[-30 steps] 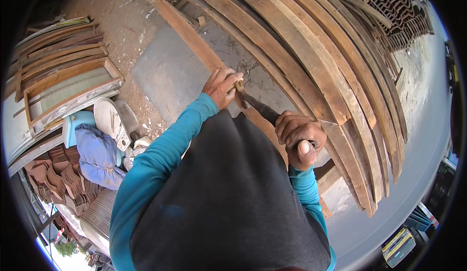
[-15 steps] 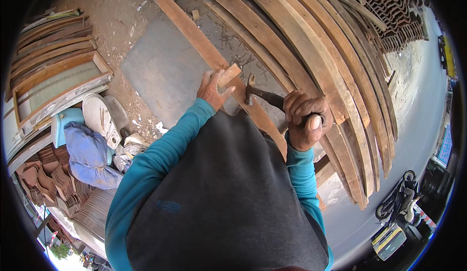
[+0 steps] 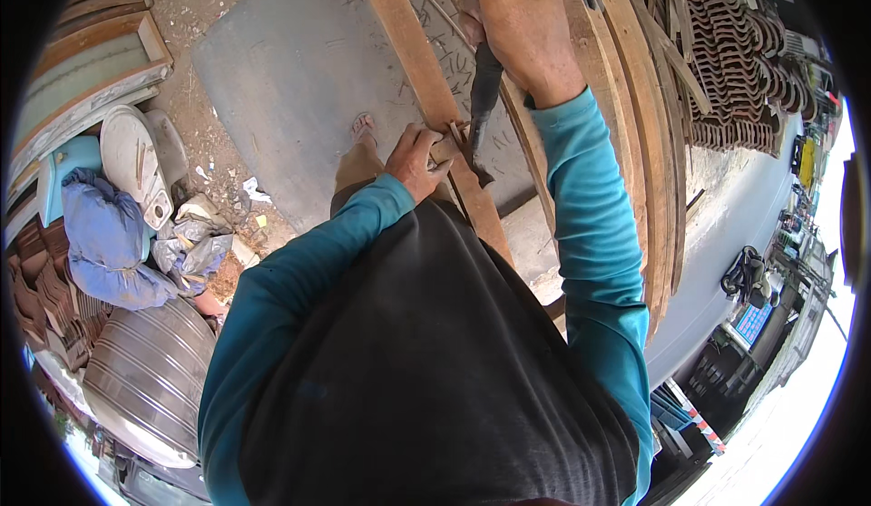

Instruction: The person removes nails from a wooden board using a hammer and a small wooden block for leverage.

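My left hand (image 3: 415,159) presses down on a small wooden piece (image 3: 444,147) lying against a long brown plank (image 3: 408,52). My right hand (image 3: 522,25) is raised near the top of the view, fingers wrapped round the dark handle of a hammer (image 3: 481,98) that hangs down toward the small piece. The hammer's head is partly hidden behind the plank edge and my left hand. Both arms wear teal sleeves, and my dark shirt fills the lower middle of the view.
Several long curved planks (image 3: 635,125) lie side by side to the right, with stacked roof tiles (image 3: 726,61) beyond. A grey concrete slab (image 3: 290,79) lies left of the plank. A blue cloth bundle (image 3: 109,243), a white container (image 3: 132,161) and wooden frames (image 3: 91,61) are at the left.
My right hand has swung the hammer upward, from beside my left hand to high above it. The view has tilted further down and closer to the plank.
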{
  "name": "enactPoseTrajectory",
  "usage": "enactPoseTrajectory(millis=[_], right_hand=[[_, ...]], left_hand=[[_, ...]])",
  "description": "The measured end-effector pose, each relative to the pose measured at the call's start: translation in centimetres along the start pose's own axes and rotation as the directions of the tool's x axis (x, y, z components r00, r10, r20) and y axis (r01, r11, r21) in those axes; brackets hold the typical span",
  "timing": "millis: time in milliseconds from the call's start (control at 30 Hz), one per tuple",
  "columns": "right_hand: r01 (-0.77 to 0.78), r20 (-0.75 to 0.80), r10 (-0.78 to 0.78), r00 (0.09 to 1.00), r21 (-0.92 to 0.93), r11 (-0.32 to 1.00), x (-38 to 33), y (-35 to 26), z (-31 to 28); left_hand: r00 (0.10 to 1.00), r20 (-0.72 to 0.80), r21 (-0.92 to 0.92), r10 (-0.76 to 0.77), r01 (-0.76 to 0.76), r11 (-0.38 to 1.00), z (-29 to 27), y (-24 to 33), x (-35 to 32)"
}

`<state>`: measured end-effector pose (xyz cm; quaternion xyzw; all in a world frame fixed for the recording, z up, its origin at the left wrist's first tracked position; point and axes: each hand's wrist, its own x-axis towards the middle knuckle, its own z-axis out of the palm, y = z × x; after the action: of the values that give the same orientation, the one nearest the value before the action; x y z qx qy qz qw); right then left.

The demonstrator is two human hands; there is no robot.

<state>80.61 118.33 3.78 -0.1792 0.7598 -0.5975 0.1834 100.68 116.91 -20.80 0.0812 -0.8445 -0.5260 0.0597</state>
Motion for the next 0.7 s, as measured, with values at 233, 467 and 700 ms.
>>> enactPoseTrajectory(millis=[233, 467, 700], right_hand=[[-0.211, 0.131, 0.316, 0.940, -0.505, 0.837, 12.6, 6.9, 10.4], [-0.262, 0.226, 0.461, 0.858, -0.580, 0.771, 17.1, 11.1, 16.2], [-0.308, 0.220, 0.476, 0.852, -0.525, 0.794, 18.0, 12.4, 16.4]], left_hand=[[0.999, 0.032, -0.077, -0.004, 0.007, 0.997, -2.6, -3.0, 1.0], [0.995, 0.081, -0.214, 0.057, -0.038, 0.976, -3.5, -4.6, 1.7], [0.985, 0.175, -0.152, 0.006, 0.021, 0.988, -3.8, -4.5, 2.0]])
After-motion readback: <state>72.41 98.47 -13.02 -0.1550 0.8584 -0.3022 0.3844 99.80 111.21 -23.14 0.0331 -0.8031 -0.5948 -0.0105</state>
